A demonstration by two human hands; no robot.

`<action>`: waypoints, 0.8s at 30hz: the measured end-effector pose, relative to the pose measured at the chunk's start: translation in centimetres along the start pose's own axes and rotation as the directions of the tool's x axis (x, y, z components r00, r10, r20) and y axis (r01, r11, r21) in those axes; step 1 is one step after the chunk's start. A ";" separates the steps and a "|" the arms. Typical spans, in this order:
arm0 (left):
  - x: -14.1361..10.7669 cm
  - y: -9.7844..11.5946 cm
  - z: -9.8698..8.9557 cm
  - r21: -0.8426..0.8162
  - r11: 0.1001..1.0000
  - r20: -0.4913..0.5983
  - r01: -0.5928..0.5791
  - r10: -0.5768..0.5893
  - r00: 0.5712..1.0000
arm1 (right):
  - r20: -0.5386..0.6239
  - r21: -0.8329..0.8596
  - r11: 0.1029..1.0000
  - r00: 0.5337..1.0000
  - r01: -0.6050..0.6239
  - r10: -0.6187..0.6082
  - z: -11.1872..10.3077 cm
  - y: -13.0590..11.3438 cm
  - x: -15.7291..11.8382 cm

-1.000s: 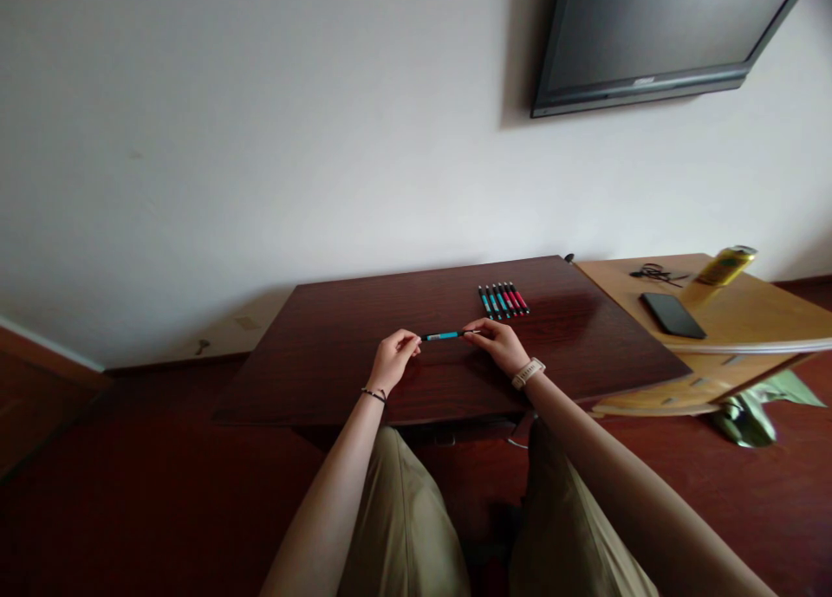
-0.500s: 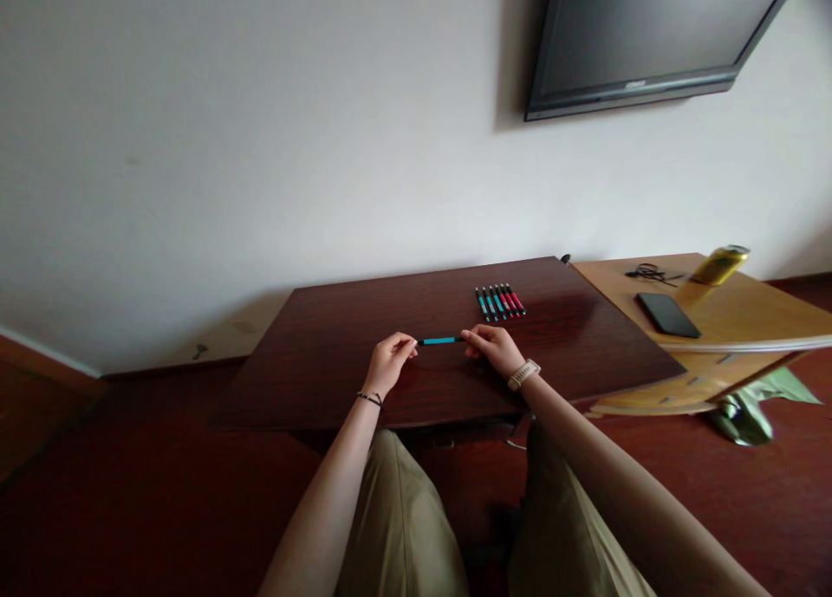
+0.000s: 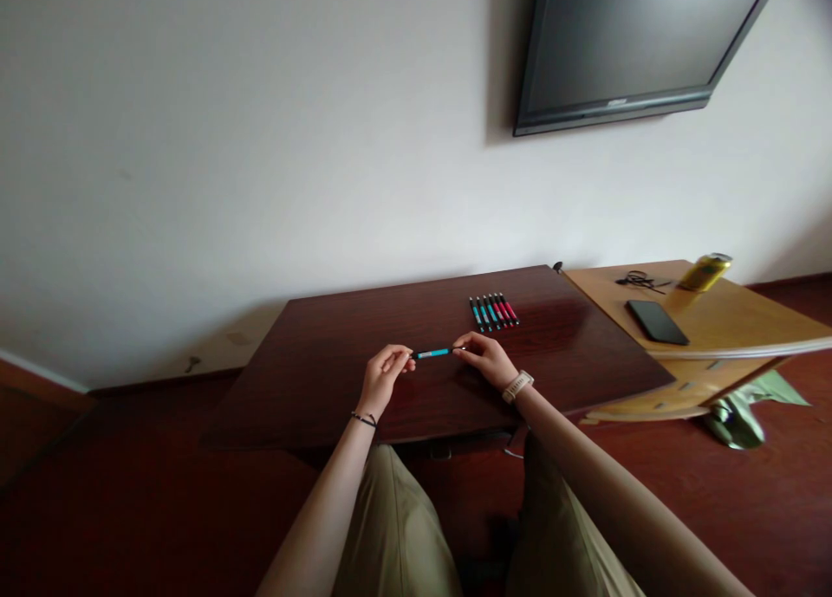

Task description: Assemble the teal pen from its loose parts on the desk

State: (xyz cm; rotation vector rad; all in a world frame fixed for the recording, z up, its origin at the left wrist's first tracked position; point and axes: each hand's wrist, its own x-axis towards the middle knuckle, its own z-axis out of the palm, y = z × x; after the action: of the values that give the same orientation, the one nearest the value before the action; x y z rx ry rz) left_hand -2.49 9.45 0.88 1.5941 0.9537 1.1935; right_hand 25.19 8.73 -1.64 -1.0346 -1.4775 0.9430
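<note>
A blue pen [image 3: 433, 353] with black ends is stretched sideways between my two hands, over the dark wooden table [image 3: 312, 346]. My left hand [image 3: 386, 373] pinches its left end between thumb and fingers. At the other end, my right hand [image 3: 486, 360] grips the pen with thumb and fingertips. A pale label shows on the pen's blue barrel. Just beyond my right hand lies a neat row of several pens [image 3: 494, 313], blue ones on the left and red ones on the right, side by side on the tabletop.
A lighter wooden cabinet [image 3: 604, 289] adjoins the table on the right. On it are a phone [image 3: 656, 321], a black cable [image 3: 640, 281] and a yellow can [image 3: 705, 272]. A television [image 3: 624, 51] hangs on the wall above. Green cloth [image 3: 741, 415] lies beneath the cabinet.
The pen has turned about its length, so a pale label now shows on it. Both hands still hold its ends. The whole view has shifted slightly.
</note>
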 end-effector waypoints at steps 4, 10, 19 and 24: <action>-0.7 0.7 0.9 -0.092 0.995 0.106 0.049 -0.039 0.994 | -0.030 0.067 0.998 0.999 -0.017 0.019 -0.2 0.5 0.2; -0.7 1.8 2.9 -0.123 0.989 0.277 0.079 -0.042 0.960 | -0.049 0.315 0.947 0.996 -0.058 0.077 -0.3 0.0 0.2; 2.9 0.9 5.8 0.367 0.885 0.213 -0.288 0.222 0.952 | -0.271 0.332 0.941 0.948 -0.071 0.167 0.0 1.1 0.2; 5.4 -0.4 7.3 0.534 0.751 0.331 -0.390 0.238 0.913 | -0.290 0.299 0.953 0.948 -0.039 0.130 0.0 1.1 0.1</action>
State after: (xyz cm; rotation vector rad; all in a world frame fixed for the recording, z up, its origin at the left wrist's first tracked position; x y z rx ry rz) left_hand 5.79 13.05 1.06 2.4312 0.9687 0.9185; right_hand 25.29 9.21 -2.63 -0.9818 -1.0093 0.9773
